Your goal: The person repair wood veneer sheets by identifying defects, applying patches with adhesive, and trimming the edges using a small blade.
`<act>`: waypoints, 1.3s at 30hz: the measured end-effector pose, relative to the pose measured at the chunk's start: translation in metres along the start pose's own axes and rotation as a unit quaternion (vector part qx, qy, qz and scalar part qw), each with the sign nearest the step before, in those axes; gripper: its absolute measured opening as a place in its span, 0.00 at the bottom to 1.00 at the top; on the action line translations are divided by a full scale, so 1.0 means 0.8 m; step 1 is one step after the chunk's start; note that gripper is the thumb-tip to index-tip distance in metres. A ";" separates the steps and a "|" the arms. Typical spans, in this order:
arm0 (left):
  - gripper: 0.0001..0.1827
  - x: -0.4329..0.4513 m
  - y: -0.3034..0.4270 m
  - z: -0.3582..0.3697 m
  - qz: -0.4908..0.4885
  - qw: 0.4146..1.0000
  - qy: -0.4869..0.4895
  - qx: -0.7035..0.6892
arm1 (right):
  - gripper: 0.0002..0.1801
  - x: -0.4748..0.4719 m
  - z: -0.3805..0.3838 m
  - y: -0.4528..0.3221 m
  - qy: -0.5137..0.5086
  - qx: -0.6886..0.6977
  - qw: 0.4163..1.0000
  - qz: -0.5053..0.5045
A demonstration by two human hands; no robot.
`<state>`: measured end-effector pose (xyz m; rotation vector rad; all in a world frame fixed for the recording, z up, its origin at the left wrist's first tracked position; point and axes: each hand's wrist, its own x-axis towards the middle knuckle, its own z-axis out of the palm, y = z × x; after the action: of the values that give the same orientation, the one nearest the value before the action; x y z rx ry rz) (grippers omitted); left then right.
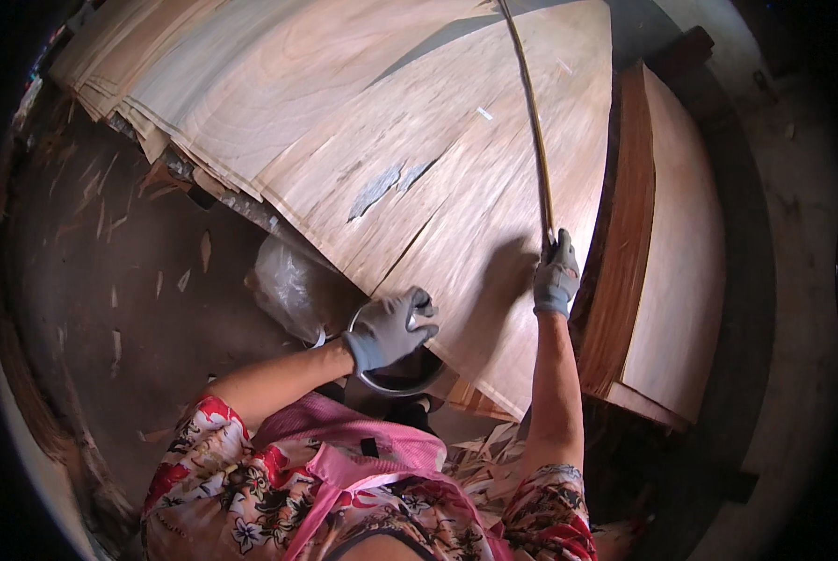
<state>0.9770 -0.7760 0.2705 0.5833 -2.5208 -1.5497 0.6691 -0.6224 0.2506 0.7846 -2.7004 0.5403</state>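
A large wood veneer sheet lies before me, with a ragged hole and a long split running in from its front edge. My right hand, in a grey glove, grips the near end of a long thin stick that stretches away over the sheet. By the front edge is my gloved left hand, its fingers curled and apart from the thumb, with nothing clearly held. Beneath that hand shows the curved rim of a round object, mostly hidden. Small white strips mark the sheet's surface.
More veneer sheets with frayed edges are piled at the left. A thick veneer stack stands at the right, beyond a narrow gap. A clear plastic bag hangs below the front edge. Wood splinters litter the floor.
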 end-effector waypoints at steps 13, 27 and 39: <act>0.28 0.005 -0.040 -0.090 -0.181 0.794 -0.101 -0.572 | 0.21 -0.120 -0.039 -0.176 -0.232 0.508 0.820 0.126; 0.16 0.018 -0.050 -0.051 0.264 0.962 -0.064 0.035 | 0.27 -0.139 -0.061 -0.185 -0.287 0.577 0.758 0.103; 0.17 0.037 0.023 0.005 -0.266 0.876 -0.240 -0.322 | 0.33 -0.137 -0.082 -0.067 -0.198 0.699 0.649 0.224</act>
<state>0.9438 -0.7770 0.2822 0.9091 -1.9445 -2.8700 0.7984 -0.5865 0.2841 0.4062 -2.2707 3.0281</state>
